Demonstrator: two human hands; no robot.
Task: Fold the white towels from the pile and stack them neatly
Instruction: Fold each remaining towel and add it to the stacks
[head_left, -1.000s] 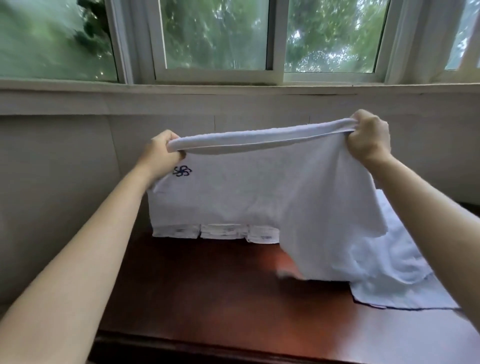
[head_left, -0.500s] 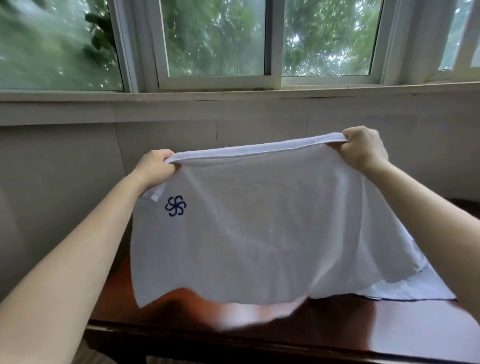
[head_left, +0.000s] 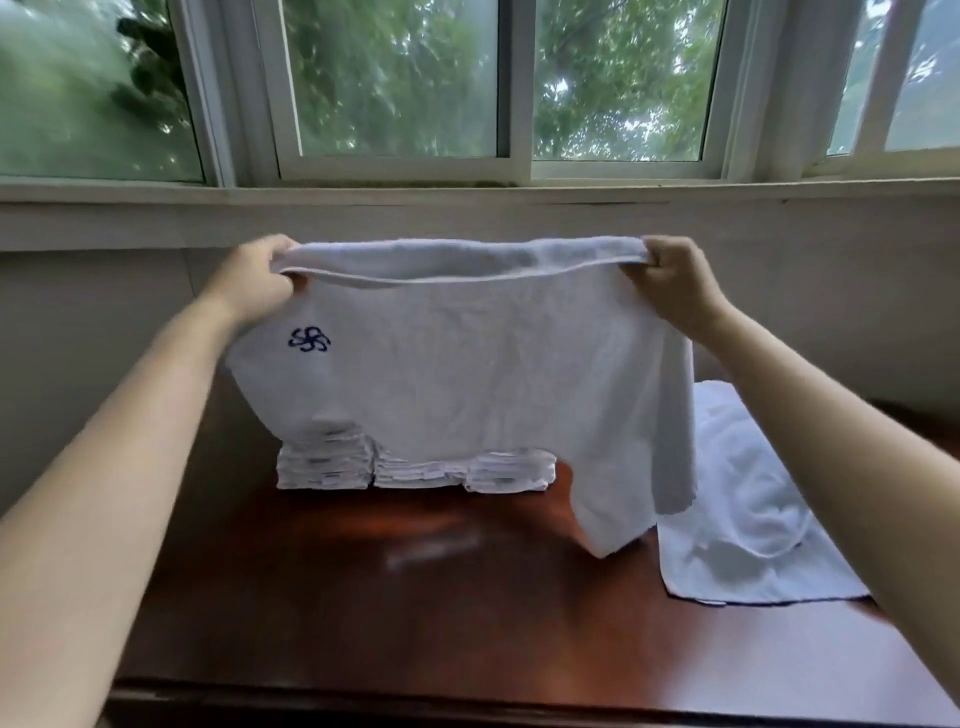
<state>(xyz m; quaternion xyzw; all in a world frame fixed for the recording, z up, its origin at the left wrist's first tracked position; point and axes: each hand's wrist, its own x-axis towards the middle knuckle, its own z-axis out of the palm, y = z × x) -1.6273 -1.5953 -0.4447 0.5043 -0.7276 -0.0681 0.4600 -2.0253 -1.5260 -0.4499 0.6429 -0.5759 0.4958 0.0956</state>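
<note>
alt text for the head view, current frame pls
Two bare hands, left hand and right hand, hold a white towel with a blue logo up by its top edge above a dark wooden table. Behind it stand folded towel stacks; unfolded towels lie at right, below a window.

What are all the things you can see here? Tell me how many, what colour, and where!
held towel: one, white with a small blue flower-like mark near its left side, hanging in the air over the table
folded towel stacks: three side by side, white, at the back of the table, partly hidden behind the held towel
loose towel pile: one heap, white, on the right side of the table; number of towels in it unclear
table: one, dark reddish brown, glossy, below the hands
windows: a row with white frames, above the wall, green trees outside
left hand: one, grips the towel's top left corner
right hand: one, grips the towel's top right corner
</note>
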